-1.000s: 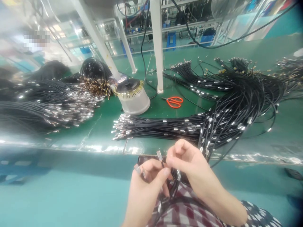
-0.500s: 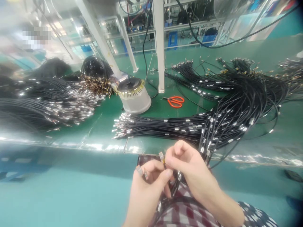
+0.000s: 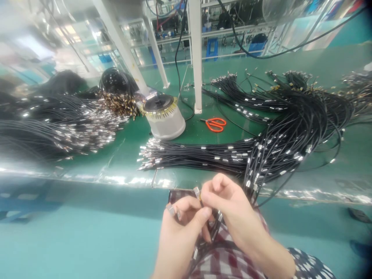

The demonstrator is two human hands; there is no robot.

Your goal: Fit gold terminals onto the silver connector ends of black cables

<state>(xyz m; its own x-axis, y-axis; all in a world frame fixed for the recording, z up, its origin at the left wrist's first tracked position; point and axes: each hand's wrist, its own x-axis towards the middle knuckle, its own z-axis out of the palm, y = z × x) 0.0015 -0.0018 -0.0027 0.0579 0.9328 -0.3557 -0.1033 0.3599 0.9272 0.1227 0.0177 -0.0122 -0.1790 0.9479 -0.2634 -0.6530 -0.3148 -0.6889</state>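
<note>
"What's everything lying on?"

"Green worktable (image 3: 319,68), glossy near edge."

"Next?"

"Big heap of black cables (image 3: 308,116) on the right. One long bundle runs left from it near the front edge, silver ends fanned out. Far left, a second cable pile (image 3: 78,124), lots of metal tips. That side's smeared, so don't hold me to the connector type."

"Middle?"

"White upright post (image 3: 197,58), foot on the green. Left of it, a white tub (image 3: 165,126) with a black disc on top and a yellow, slotted rim."

"Hands?"

"Both over the lap, just off the table's front edge, checked cloth (image 3: 223,254) underneath. Left hand (image 3: 186,226): thumb and fingers pinched on a thin cable. Right hand (image 3: 225,197): thumb and index fingertips together on that same cable, a bit higher up."

"Scissors?"

"Orange-handled scissors (image 3: 214,124), flat on the table, right of the tub, blades pointing left."

"And the piece being worked?"

"Black cable, between the two hands. Its silver plug (image 3: 197,191) sticks up just above the right fingertips, yellow bit below. Another metal plug (image 3: 170,209) pokes out by the left index knuckle."
</note>
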